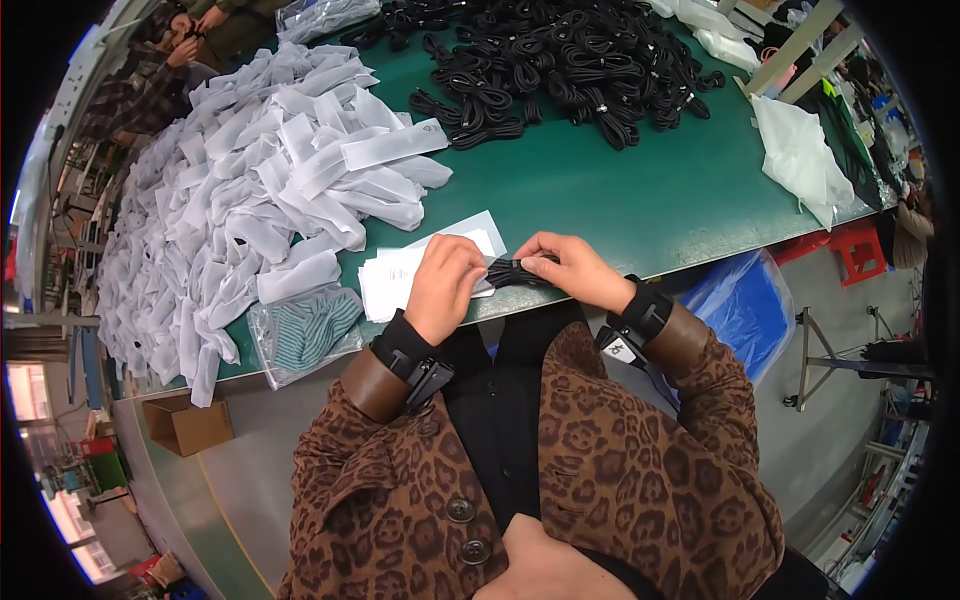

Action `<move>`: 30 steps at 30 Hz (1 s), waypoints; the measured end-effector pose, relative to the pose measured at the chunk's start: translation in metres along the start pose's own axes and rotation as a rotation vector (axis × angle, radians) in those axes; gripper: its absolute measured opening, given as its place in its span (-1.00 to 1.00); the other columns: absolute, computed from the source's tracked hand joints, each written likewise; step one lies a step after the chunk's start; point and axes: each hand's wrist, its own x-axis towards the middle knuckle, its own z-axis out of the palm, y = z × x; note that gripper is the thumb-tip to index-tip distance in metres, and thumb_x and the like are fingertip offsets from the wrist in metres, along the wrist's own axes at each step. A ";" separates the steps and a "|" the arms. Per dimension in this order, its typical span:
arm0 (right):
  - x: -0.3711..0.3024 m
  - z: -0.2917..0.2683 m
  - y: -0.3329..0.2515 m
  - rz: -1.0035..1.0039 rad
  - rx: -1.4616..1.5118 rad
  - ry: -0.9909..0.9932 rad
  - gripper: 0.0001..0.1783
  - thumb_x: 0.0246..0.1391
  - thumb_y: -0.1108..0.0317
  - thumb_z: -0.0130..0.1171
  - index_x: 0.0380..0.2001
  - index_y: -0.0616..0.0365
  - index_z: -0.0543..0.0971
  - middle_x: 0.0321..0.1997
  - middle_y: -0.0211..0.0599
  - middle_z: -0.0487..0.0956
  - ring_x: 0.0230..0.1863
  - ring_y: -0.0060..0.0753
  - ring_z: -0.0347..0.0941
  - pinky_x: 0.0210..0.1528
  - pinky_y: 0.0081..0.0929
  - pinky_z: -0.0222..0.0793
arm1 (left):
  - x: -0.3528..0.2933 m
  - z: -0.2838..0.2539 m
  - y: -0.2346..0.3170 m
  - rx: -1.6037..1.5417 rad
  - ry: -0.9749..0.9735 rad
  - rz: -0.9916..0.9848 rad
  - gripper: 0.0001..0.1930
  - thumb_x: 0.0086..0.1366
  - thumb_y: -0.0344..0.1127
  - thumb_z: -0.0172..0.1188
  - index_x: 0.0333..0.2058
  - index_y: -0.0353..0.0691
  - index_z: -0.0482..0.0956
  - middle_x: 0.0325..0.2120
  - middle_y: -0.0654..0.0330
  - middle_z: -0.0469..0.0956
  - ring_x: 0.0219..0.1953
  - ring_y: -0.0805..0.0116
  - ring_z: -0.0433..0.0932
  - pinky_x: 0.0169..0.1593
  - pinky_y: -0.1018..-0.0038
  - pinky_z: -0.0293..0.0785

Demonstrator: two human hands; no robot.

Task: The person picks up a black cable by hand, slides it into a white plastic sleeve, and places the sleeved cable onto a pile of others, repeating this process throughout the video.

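Observation:
A coiled black cable bundle (515, 272) is gripped by my right hand (578, 268), thumb and fingers closed on it at the table's front edge. My left hand (443, 283) has its fingers pinched at the bundle's left end, over the edge of a white bag; whether the cable end is inside the bag is hidden by the fingers. Beneath and behind my left hand lies a stack of flat white bags (385, 283), fanned out on the green table (590, 195).
A large heap of filled white bags (290, 165) covers the table's left side. Black cable bundles (570, 60) pile up at the back. Near the front edge lies a clear bag with striped teal fabric (315, 330). A blue plastic-lined bin (740, 305) and a cardboard box (187, 424) stand below.

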 end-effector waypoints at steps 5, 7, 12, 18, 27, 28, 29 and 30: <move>0.001 0.000 -0.013 -0.398 -0.181 0.115 -0.78 0.19 0.40 0.18 -0.12 0.22 0.58 -0.35 -0.36 0.51 -0.38 -0.43 0.43 -0.25 -0.50 0.36 | 0.000 -0.002 -0.003 -0.088 0.090 -0.147 -0.87 0.08 -0.57 0.25 -0.39 -0.29 0.49 -0.32 0.09 0.47 -0.20 0.08 0.44 -0.11 0.32 0.39; 0.003 0.000 -0.015 -0.326 -0.164 0.152 -0.80 0.19 0.41 0.18 -0.13 0.22 0.59 -0.35 -0.36 0.51 -0.36 -0.45 0.42 -0.25 -0.51 0.36 | 0.003 -0.005 -0.001 -0.046 0.082 -0.088 -0.87 0.08 -0.57 0.26 -0.40 -0.29 0.49 -0.32 0.10 0.47 -0.20 0.08 0.44 -0.11 0.33 0.39; 0.016 0.002 -0.006 0.324 0.308 0.207 -0.79 0.16 0.43 0.20 -0.13 0.19 0.61 -0.28 -0.31 0.50 -0.29 -0.40 0.44 -0.20 -0.51 0.39 | 0.010 -0.008 0.010 0.067 0.050 0.072 -0.87 0.07 -0.57 0.27 -0.40 -0.28 0.50 -0.30 0.10 0.47 -0.19 0.08 0.43 -0.12 0.35 0.38; 0.020 0.016 -0.028 -0.234 -0.011 0.233 -0.73 0.16 0.48 0.18 -0.05 0.17 0.59 -0.13 -0.28 0.48 -0.18 -0.41 0.41 -0.17 -0.53 0.37 | 0.015 -0.014 0.004 0.086 0.127 0.048 -0.88 0.10 -0.56 0.26 -0.39 -0.28 0.50 -0.27 0.11 0.48 -0.20 0.13 0.43 -0.15 0.37 0.38; 0.077 -0.025 -0.039 -0.404 -0.319 0.329 -0.66 0.15 0.50 0.15 0.02 0.14 0.55 -0.05 -0.18 0.50 0.00 -0.18 0.45 -0.03 -0.40 0.44 | 0.046 -0.122 -0.057 -1.015 0.264 -0.373 -0.88 0.37 -0.41 0.11 -0.16 -0.24 0.53 -0.27 0.33 0.50 -0.40 0.58 0.40 -0.29 0.65 0.33; 0.094 -0.034 -0.028 -0.364 -0.480 0.348 -0.65 0.14 0.48 0.17 0.03 0.14 0.54 -0.05 -0.14 0.51 0.02 -0.12 0.44 -0.01 -0.37 0.45 | 0.048 -0.140 -0.060 -0.951 0.312 -0.287 -0.86 0.37 -0.42 0.11 -0.12 -0.26 0.53 -0.27 0.32 0.50 -0.40 0.55 0.42 -0.29 0.63 0.35; 0.108 -0.044 -0.006 -0.357 -0.484 0.349 -0.65 0.14 0.48 0.17 0.03 0.14 0.54 -0.05 -0.14 0.51 0.02 -0.12 0.44 -0.01 -0.37 0.45 | 0.051 -0.136 -0.057 -0.959 0.308 -0.289 -0.86 0.37 -0.42 0.11 -0.12 -0.26 0.53 -0.27 0.32 0.50 -0.40 0.55 0.42 -0.29 0.63 0.35; 0.123 -0.054 0.011 -0.493 -0.669 0.361 -0.63 0.12 0.43 0.20 0.02 0.16 0.53 -0.07 -0.10 0.51 -0.03 -0.09 0.45 -0.05 -0.34 0.46 | 0.057 -0.131 -0.050 -0.590 0.459 -0.244 -0.85 0.35 -0.42 0.13 -0.13 -0.26 0.53 -0.27 0.31 0.50 -0.39 0.53 0.44 -0.28 0.61 0.38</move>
